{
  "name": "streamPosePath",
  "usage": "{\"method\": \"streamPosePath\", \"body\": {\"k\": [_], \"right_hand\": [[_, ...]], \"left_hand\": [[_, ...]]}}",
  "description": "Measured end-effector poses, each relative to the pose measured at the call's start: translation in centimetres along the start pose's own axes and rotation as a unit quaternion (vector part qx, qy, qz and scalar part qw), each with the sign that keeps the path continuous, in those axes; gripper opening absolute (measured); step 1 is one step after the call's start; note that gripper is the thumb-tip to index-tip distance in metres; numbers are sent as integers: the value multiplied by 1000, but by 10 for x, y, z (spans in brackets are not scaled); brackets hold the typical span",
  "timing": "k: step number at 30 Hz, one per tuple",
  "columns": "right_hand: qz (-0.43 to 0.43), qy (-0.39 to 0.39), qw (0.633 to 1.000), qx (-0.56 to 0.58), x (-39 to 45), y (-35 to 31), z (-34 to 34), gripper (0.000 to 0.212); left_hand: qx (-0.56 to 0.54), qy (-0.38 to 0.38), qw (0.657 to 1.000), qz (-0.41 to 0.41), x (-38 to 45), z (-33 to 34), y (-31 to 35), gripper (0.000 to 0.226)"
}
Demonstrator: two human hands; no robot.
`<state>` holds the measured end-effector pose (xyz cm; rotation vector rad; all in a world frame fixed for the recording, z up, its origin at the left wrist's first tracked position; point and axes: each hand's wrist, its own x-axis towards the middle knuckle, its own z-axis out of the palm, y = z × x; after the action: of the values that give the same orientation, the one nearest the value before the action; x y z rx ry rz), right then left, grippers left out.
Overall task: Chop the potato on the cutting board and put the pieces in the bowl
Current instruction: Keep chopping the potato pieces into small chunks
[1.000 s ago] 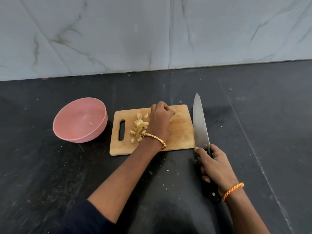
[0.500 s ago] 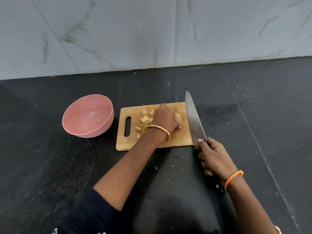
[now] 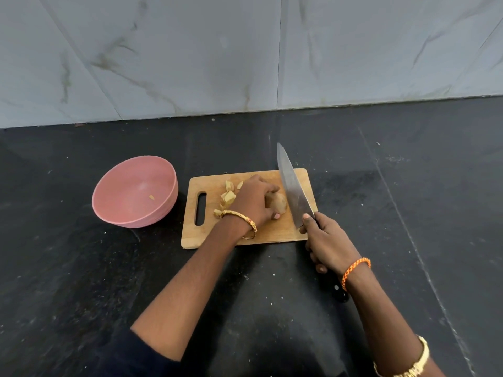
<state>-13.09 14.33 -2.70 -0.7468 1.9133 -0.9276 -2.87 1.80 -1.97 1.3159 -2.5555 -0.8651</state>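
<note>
A wooden cutting board lies on the dark counter. My left hand grips a piece of potato in the middle of the board. Several chopped potato pieces lie just left of that hand. My right hand holds a large knife by its black handle, with the blade over the board's right part, just right of the potato. A pink bowl stands left of the board with one small potato piece inside.
A marble-tiled wall runs along the back of the black counter. Small crumbs and specks dot the counter near the board's front edge.
My right hand has brought the knife leftward from beside the board to over its right part. My left hand has shifted from the chopped pile onto the potato piece.
</note>
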Motion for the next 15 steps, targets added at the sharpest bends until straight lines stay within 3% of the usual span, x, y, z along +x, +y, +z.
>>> {"method": "streamPosePath", "body": {"k": [15], "right_hand": [[18, -25, 999, 9, 2, -8, -5, 30]], "left_hand": [[-48, 6, 999, -21, 0, 2, -2, 65]]}}
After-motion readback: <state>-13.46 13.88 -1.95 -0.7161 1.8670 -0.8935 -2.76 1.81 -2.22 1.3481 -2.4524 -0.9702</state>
